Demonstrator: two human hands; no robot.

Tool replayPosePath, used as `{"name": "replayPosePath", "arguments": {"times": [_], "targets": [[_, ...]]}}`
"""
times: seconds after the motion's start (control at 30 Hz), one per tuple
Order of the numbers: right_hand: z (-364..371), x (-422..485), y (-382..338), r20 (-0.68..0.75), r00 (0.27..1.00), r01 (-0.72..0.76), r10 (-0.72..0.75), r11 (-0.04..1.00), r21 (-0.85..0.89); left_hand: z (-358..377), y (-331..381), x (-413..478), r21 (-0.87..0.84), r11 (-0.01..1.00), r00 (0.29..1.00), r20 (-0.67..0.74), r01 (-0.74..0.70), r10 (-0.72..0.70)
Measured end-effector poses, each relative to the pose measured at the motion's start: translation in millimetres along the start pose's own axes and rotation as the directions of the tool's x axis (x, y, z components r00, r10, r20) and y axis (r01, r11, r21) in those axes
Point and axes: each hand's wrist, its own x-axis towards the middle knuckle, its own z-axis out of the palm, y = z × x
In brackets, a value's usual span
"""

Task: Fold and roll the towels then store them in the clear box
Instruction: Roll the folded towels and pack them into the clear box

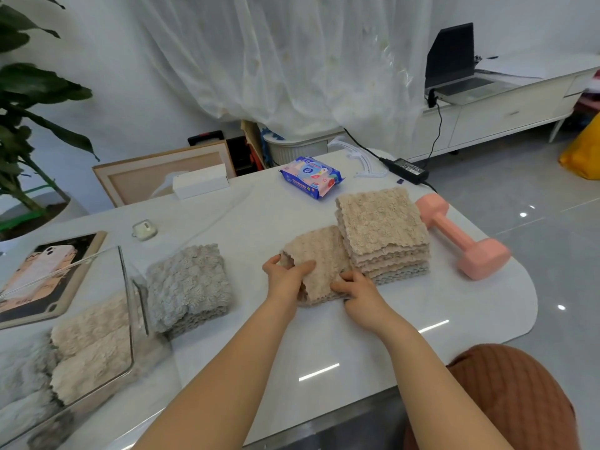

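A folded beige towel point(316, 251) lies on the white table in front of me. My left hand point(287, 276) grips its near left edge, fingers curled over the cloth. My right hand point(355, 289) pinches its near right edge. A stack of several beige and grey towels point(383, 228) stands just right of it, touching it. A folded grey towel point(188, 284) lies to the left. The clear box point(128, 319) at the near left holds several rolled beige and grey towels point(91, 349).
A pink dumbbell point(464, 240) lies right of the stack. A wet-wipes pack point(311, 177), a white box point(199, 181), an earbud case point(144, 228) and a tablet point(48, 274) are farther back and left. A power adapter point(407, 170) sits at the far edge.
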Motion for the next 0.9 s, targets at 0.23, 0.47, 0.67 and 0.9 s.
{"name": "replayPosePath", "arguments": {"times": [0.23,0.47,0.67,0.9], "targets": [[-6,-7,-5,-0.041,0.999,0.005,0.000,0.994,0.109,-3,3,-18,0.208,0.962,0.980,0.127,-0.177,0.153],[-20,-14,-39,-0.498,0.867,0.187,0.013,0.918,0.349,-24,23,-42,-0.026,0.995,0.961,0.255,-0.099,0.103],[-9,-7,-99,0.125,0.990,-0.138,0.059,0.484,0.864,-66,64,-70,-0.144,0.977,0.950,0.247,-0.159,0.191],[29,3,-192,0.247,0.958,-0.129,-0.147,0.548,0.826,-177,111,-96,0.195,0.876,0.897,0.065,-0.441,0.437]]}}
